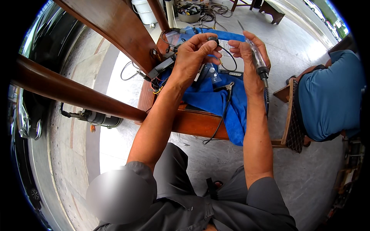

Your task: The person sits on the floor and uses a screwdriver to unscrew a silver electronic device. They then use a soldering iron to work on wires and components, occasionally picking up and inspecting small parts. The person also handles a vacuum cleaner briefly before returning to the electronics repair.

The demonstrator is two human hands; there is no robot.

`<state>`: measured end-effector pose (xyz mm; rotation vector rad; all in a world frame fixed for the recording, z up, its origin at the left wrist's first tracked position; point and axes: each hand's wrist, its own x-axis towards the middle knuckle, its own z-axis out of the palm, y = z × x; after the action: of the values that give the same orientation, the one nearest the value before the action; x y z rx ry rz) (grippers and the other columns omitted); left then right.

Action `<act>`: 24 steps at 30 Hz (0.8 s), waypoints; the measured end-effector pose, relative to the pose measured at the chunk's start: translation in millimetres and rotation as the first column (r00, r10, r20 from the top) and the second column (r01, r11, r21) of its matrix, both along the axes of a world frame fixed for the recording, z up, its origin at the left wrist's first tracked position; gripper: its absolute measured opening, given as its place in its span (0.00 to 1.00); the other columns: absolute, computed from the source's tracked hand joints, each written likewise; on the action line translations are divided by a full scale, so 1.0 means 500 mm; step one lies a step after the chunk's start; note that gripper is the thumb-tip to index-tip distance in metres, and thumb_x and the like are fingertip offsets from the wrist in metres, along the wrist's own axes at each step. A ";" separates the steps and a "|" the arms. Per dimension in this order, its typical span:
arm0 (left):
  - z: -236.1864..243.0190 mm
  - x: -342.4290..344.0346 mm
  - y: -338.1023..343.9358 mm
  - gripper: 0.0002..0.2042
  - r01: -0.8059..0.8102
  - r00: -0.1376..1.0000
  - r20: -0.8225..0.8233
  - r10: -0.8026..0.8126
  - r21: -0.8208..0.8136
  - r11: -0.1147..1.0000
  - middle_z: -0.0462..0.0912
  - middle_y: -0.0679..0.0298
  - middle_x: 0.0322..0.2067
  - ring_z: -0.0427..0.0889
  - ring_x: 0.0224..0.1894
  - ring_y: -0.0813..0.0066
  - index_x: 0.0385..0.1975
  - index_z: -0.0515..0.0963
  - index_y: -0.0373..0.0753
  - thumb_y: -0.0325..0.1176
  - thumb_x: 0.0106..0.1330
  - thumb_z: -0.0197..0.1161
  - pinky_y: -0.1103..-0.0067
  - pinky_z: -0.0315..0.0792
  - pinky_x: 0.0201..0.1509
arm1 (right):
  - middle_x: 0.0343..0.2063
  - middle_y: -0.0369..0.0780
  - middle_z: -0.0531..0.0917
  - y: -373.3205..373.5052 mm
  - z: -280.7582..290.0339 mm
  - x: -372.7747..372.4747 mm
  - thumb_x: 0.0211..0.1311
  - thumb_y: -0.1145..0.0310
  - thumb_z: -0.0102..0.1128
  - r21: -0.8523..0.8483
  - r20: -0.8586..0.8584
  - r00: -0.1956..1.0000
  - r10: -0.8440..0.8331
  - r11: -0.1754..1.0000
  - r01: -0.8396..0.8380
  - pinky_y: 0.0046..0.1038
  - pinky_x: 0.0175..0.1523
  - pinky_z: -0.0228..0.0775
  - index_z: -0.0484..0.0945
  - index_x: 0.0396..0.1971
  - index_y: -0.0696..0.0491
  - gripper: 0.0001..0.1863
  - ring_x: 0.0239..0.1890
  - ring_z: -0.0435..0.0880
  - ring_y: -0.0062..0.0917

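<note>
Head view: forearms (158, 117) forward, left grip (194, 50) on black connector (213, 39), right grip (249, 57) around clear-handled probe (258, 57)

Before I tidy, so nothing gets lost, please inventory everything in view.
Round cabled part: 1, black, left hand
Pointed probe: 1, clear handle, right hand
Wooden bench: 1, brown, centre
Fabric cloth: count unclear, blue, bench
Metal clip: 1, grey, on cloth
Flat box: 1, white, bench
Thin wires: many, multicoloured, bench's left
Round bucket: 1, white, top
Seated person: 1, blue top, right
Shiny car: 1+, black, far left
Bare hands: 2, grey sleeves, centre
</note>
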<state>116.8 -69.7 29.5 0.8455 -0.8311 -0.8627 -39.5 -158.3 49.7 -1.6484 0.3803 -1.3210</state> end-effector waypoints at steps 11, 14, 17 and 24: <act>0.006 -0.010 -0.002 0.20 -0.065 0.997 -0.048 0.057 -0.178 0.982 0.87 0.58 0.44 0.88 0.46 0.72 0.60 0.78 0.33 0.31 0.71 0.70 0.78 0.85 0.54 | 0.40 0.36 0.88 0.007 -0.025 0.005 0.65 0.71 0.74 -0.059 -0.100 0.993 0.071 0.995 -0.077 0.19 0.47 0.81 0.85 0.53 0.51 0.17 0.44 0.87 0.16; -0.007 -0.001 -0.003 0.19 0.011 1.000 -0.018 -0.014 -0.170 0.985 0.87 0.59 0.47 0.88 0.49 0.71 0.60 0.78 0.33 0.28 0.70 0.70 0.77 0.84 0.56 | 0.42 0.38 0.90 0.023 -0.012 0.016 0.65 0.73 0.73 -0.028 -0.001 0.992 0.128 0.991 -0.128 0.19 0.48 0.81 0.86 0.52 0.51 0.15 0.46 0.87 0.17; -0.009 -0.011 -0.006 0.19 0.035 0.998 -0.043 -0.041 -0.131 0.991 0.87 0.60 0.48 0.88 0.51 0.72 0.60 0.78 0.34 0.28 0.71 0.68 0.76 0.84 0.58 | 0.42 0.40 0.91 0.009 -0.022 0.017 0.65 0.74 0.73 -0.076 -0.013 0.997 0.074 0.994 -0.075 0.20 0.49 0.81 0.85 0.51 0.52 0.15 0.46 0.88 0.18; 0.008 0.024 0.004 0.10 0.021 0.959 -0.272 -0.082 -0.218 0.976 0.87 0.48 0.49 0.90 0.49 0.60 0.52 0.75 0.35 0.33 0.79 0.57 0.69 0.87 0.56 | 0.35 0.36 0.90 0.009 -0.010 0.007 0.66 0.43 0.70 -0.102 -0.043 0.994 -0.101 0.990 0.096 0.25 0.47 0.81 0.87 0.47 0.53 0.26 0.42 0.89 0.21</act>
<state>128.7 -67.6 33.7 0.5007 -0.6834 -0.8975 -36.0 -153.9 44.6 -1.7669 0.4355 -1.3945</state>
